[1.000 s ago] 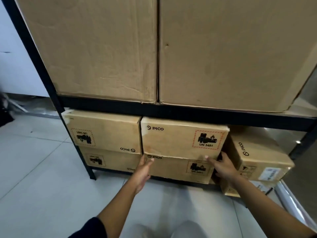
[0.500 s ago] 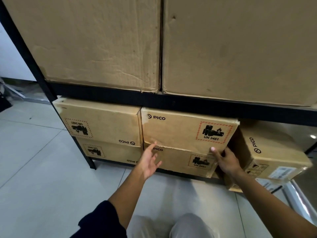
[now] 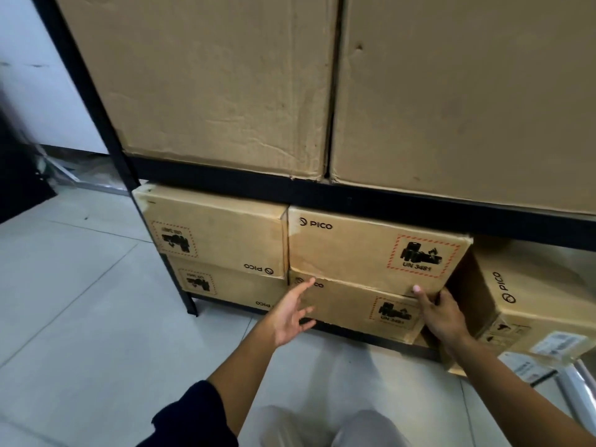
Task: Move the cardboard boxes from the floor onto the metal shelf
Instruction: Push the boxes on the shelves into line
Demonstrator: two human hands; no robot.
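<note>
Cardboard everywhere on this black metal shelf (image 3: 371, 196). Two big plain cartons (image 3: 222, 82) fill the upper level, PICO boxes are stacked two-high underneath. The upper middle PICO box (image 3: 364, 250) sits on the lower middle PICO box (image 3: 351, 309), at roughly 1 o'clock from centre. The right hand (image 3: 443, 312) has its fingers curled on that upper box's bottom right corner. The left hand (image 3: 292, 312) hovers with fingers spread and loose at the lower box's left end, can't tell if it's touching. More PICO boxes (image 3: 529, 304) sit tilted at 3 o'clock.
</note>
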